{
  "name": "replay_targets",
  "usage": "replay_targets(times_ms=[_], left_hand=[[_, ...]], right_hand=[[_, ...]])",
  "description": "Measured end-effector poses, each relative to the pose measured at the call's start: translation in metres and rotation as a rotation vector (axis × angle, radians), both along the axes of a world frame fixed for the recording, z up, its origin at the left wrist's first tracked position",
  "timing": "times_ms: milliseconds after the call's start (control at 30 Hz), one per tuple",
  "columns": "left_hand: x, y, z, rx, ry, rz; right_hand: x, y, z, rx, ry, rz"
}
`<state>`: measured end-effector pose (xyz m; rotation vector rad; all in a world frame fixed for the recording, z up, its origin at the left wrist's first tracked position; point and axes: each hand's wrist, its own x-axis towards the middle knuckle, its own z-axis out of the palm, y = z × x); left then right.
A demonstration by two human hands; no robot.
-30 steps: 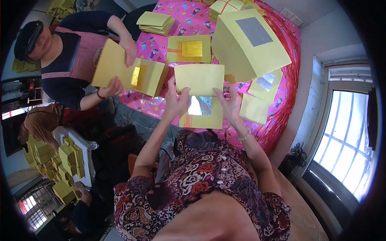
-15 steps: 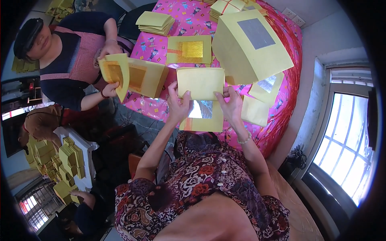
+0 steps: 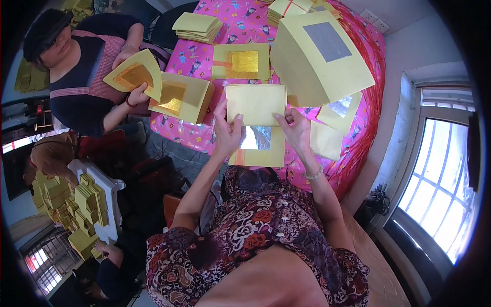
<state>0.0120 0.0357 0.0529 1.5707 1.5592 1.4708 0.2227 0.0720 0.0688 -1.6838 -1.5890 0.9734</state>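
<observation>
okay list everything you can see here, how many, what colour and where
folded sheet: 1, yellow, held up in both hands
silver-foil sheet: 1, yellow, under the hands
gold-foil sheet: 1, yellow, table centre
big silver-foil stack: 1, yellow, far right
folded pile: 1, yellow, far left of table
tablecloth: 1, pink, over the table
co-worker: 1, dark top, left, bending a gold-foil sheet
window: 1, white frame, right
left hand: on the folded sheet's left edge
right hand: on its right edge

Home workshop: yellow paper stacks everywhere
</observation>
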Motion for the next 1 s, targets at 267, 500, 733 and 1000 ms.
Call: replay_targets(times_ms=[267, 500, 733, 1000], left_hand=[[-0.012, 0.015, -0.011, -0.212, 0.074, 0.001], [-0.008, 0.017, -0.01, -0.222, 0.068, 0.003], [-0.003, 0.015, -0.013, -0.236, 0.061, 0.001], [-0.008, 0.011, -0.01, -0.24, 0.144, 0.011]], right_hand=[[0.0, 0.017, -0.008, -0.059, 0.023, 0.002], [0.005, 0.016, -0.008, -0.089, 0.065, -0.003], [0.013, 0.015, -0.014, -0.086, 0.049, 0.004], [0.009, 0.012, -0.007, -0.112, 0.067, 0.001]])
